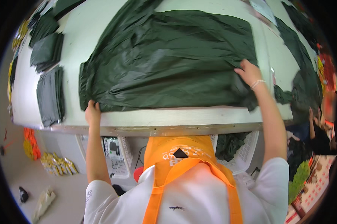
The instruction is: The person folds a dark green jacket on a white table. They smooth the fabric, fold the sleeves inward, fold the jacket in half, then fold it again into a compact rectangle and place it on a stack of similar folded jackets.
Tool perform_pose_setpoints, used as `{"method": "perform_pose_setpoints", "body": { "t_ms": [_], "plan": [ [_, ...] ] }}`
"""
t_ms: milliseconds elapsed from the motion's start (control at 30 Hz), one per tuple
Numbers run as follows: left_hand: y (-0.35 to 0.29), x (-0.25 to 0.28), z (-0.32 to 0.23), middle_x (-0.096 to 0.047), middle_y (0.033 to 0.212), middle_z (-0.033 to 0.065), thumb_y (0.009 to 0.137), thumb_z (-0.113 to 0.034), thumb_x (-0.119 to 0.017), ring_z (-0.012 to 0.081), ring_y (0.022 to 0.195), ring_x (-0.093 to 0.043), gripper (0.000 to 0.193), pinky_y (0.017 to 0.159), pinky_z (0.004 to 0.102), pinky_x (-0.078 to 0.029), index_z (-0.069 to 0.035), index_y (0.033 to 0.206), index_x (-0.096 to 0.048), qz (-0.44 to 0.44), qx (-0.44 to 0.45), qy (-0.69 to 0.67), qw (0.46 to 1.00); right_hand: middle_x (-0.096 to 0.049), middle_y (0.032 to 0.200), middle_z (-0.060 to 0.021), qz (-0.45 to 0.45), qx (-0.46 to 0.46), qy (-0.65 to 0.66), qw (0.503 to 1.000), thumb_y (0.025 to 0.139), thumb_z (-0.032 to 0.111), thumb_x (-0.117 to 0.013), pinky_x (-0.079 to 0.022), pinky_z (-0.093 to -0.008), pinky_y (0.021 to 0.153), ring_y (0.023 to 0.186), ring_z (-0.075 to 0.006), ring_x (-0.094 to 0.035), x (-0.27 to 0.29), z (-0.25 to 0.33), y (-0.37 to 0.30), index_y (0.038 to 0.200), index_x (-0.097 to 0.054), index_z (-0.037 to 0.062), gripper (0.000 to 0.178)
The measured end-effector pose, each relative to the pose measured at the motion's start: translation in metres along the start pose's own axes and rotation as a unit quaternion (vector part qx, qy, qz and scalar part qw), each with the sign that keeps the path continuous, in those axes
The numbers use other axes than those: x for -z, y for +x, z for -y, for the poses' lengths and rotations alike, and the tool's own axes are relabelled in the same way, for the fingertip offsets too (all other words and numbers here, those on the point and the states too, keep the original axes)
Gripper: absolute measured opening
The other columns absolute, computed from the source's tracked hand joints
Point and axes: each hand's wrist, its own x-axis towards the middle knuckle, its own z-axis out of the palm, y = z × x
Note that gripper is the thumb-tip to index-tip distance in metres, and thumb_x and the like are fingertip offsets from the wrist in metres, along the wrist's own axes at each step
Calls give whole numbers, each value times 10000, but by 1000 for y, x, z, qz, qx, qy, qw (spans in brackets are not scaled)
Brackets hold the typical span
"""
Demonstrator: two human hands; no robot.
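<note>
A large dark green waterproof garment [168, 59] lies spread on the white table in front of me, its thin fabric shiny and creased. One long part of it runs up past the far edge of the view. My left hand [93, 111] pinches the garment's near left corner, close to the table's front edge. Higher up on the right side, my right hand [249, 72] is closed on the fabric by the right edge, slightly smeared by motion. Below that hand, the near right corner hangs in loose, bunched folds. Fingertips of both hands are partly hidden.
Folded dark green stacks [50, 96] line the table's [198, 117] left side. More loose green fabric [297, 56] lies at the right. White baskets [247, 149] stand under the metal-edged front. Another person's hands [314, 116] show at far right. Yellow packets [58, 164] lie lower left.
</note>
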Motion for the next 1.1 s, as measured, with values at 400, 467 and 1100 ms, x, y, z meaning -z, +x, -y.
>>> {"method": "perform_pose_setpoints", "body": {
  "t_ms": [400,467,1100],
  "plan": [
    [-19,61,-199,-561,1257,136,748,-88,-625,335,1169,-507,454,1000,446,-367,-54,1197,-570,-46,-395,-130,908,-589,832,-50,-224,-242,428,841,877,424,-635,-442,-283,734,793,-139,-523,-76,-58,-135,931,-606,6,423],
    [-26,54,-249,-335,1481,88,760,-367,-692,345,1371,-260,652,1100,542,-191,-162,1341,-480,23,-444,-17,896,-610,841,-59,-220,-221,440,842,928,326,-580,-445,-278,730,793,-138,-537,-82,-44,-125,957,-591,-3,330],
    [2,-20,-250,-185,1546,90,622,-562,-737,344,1410,-167,966,1094,586,-150,-175,1428,-369,81,-417,31,905,-649,697,-129,-166,-149,318,921,870,360,-630,-431,-315,614,615,-163,-526,-16,-113,-30,796,-628,-52,418]
  ]
}}
